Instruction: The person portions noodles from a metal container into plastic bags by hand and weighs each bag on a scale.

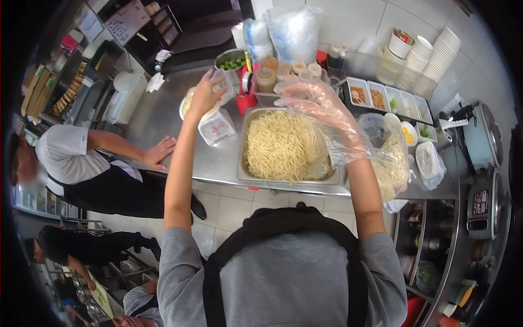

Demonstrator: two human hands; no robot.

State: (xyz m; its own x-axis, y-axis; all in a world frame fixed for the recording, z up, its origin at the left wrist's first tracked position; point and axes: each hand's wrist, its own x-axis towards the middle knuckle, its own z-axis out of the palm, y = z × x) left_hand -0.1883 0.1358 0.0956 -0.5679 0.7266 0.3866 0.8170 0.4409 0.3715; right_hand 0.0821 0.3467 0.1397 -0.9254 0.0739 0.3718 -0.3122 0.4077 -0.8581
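1. The noodles [277, 147] lie heaped in a metal tray [241, 158] on the steel desk [158, 111], right in front of me, with the strands thickest toward the left and middle.
2. My right hand [321, 103], in a loose clear glove, is above the tray's far edge. Its fingers are half curled and apart, with no strands showing between them.
3. My left hand [205, 99] is bare, over a white bowl [183, 109] by the small dial scale [217, 128]. Its fingers look spread; I cannot tell whether they grip the rim or the clear plastic beside them.
4. I judge the noodles soft and limp: light by the pinch, weighty as a whole heap, perhaps slick if oiled. Strands look tangled, so a lifted clump would likely trail others.
5. The best hold, to my mind, is from above into the loose crown of the heap, fingers cupped underneath, squeezing gently so strands don't break or mash. The baggy glove could slip against them.
6. Right of the tray, near my forearm, sits a clear bag [393, 169] of something pale. At my left, a co-worker's hand [159, 152] rests on the desk.
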